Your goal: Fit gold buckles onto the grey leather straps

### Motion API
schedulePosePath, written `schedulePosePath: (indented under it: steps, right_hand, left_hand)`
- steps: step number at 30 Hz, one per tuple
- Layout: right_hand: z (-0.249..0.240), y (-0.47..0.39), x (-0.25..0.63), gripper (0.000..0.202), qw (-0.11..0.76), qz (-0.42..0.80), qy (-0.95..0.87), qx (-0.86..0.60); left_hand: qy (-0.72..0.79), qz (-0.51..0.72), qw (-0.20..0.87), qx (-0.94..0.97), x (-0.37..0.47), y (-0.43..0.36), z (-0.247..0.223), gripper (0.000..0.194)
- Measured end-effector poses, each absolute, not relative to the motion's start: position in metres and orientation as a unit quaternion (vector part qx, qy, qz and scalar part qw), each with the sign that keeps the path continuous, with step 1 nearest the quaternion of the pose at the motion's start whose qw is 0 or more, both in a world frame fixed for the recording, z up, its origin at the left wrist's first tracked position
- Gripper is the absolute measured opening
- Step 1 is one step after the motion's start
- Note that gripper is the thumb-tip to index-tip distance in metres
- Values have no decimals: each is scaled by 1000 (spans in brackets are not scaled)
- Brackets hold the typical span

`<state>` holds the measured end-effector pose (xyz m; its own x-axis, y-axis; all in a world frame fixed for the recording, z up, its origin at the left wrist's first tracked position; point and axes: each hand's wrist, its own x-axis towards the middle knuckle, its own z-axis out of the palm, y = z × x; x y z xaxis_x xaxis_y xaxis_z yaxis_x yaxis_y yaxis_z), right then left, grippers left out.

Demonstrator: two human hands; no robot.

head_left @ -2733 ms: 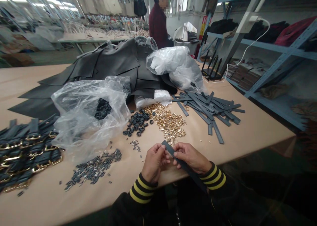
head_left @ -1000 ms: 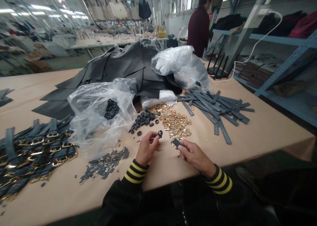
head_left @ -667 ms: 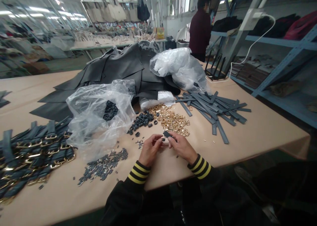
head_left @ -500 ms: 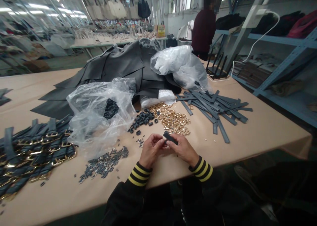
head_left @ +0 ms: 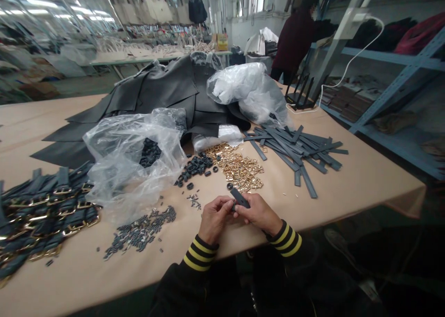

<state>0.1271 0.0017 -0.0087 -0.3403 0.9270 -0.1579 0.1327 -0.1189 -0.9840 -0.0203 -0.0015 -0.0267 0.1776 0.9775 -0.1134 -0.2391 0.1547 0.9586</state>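
Close to the table's front edge, my right hand (head_left: 262, 212) grips a short dark grey strap (head_left: 239, 198) between thumb and fingers, its far end pointing up and away. My left hand (head_left: 213, 217) is closed in a pinch against the strap's near side; what sits between its fingertips is too small to make out. A small dark loop (head_left: 230, 186) shows at the strap's far end; whether it touches the strap I cannot tell. Just beyond the hands lie a heap of gold buckles (head_left: 243, 168) and a pile of dark loops (head_left: 194, 168).
Loose straps (head_left: 299, 150) spread at the right. Small grey pieces (head_left: 142, 229) and buckled straps (head_left: 48, 210) lie left. Clear plastic bags (head_left: 135, 136) and dark sheets (head_left: 167, 85) stand behind. A router (head_left: 301, 97) sits at the far edge; a person (head_left: 295, 39) is beyond.
The strap in my right hand has tilted so its far end points more upward. My left fingertips have moved slightly lower along it. The person behind has shifted right and leans over.
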Motion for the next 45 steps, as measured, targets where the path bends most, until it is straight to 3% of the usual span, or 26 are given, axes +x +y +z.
schedulePosePath:
  steps: [7, 15, 34, 45]
  right_hand:
    - [-5, -3, 128, 9, 331, 451, -655, -508]
    - [-10, -4, 132, 15, 339, 499, -632, -487]
    - [4, -16, 142, 24, 270, 516, -667, -465]
    - [4, -11, 147, 27, 251, 422, -720, -491]
  left_hand:
    - [405, 462, 719, 325, -18, -6, -24, 21]
    - [399, 399, 738, 371, -19, -5, -15, 22]
    - [452, 445, 652, 416, -20, -3, -20, 20]
    - [499, 473, 554, 470, -2, -20, -13, 23]
